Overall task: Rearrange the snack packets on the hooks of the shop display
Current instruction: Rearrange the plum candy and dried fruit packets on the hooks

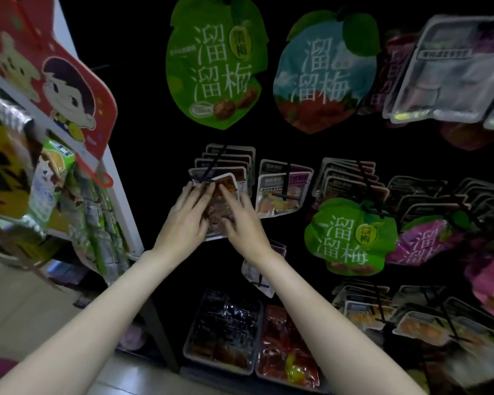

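hands (pixel 211 215) pinch brown snack packet (pixel 221 205) on hook (pixel 203 179)

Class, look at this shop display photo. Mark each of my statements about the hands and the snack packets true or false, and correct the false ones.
1. Both hands hold the same packet. True: the left hand and the right hand grip the brown snack packet at its hook.
2. The large green leaf-shaped packet hangs above the hands. True.
3. The hook right of the held packet is bare. False: a purple-topped packet hangs there.
4. The right hand rests on the red bin at the bottom. False: the red tray lies below, untouched.
5. A red cartoon card sits on the left. True.
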A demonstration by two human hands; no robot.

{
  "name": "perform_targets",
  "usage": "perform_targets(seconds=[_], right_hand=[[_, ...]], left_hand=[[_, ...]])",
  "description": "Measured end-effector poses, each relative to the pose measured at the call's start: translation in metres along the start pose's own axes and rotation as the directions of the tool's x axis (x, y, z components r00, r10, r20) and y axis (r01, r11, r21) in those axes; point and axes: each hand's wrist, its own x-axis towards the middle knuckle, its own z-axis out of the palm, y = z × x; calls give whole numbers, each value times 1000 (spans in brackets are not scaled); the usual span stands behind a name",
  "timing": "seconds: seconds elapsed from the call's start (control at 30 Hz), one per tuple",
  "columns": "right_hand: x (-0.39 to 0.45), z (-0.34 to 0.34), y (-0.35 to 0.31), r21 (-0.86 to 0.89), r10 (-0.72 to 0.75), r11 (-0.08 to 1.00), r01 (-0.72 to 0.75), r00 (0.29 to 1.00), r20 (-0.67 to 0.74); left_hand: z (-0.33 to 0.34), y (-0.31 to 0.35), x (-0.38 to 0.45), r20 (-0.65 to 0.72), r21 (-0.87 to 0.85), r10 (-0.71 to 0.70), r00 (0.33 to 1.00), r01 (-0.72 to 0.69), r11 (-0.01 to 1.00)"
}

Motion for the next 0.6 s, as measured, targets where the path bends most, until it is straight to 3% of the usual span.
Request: perform_targets(seconds=[0.2, 0.4, 0.6], right_hand=[[-4, -1, 1, 94, 6, 996, 10, 987, -163], [8, -16, 2, 110, 76, 991, -75, 997, -9], [14, -9, 0, 70, 86, 994, -89, 995, 46]], left_hand=[[-3, 5, 1, -104, -26, 21, 994, -24, 999], [5, 7, 3, -98, -52, 3, 995, -8, 999], [7, 5, 3, -71, -18, -25, 997, 24, 1000]])
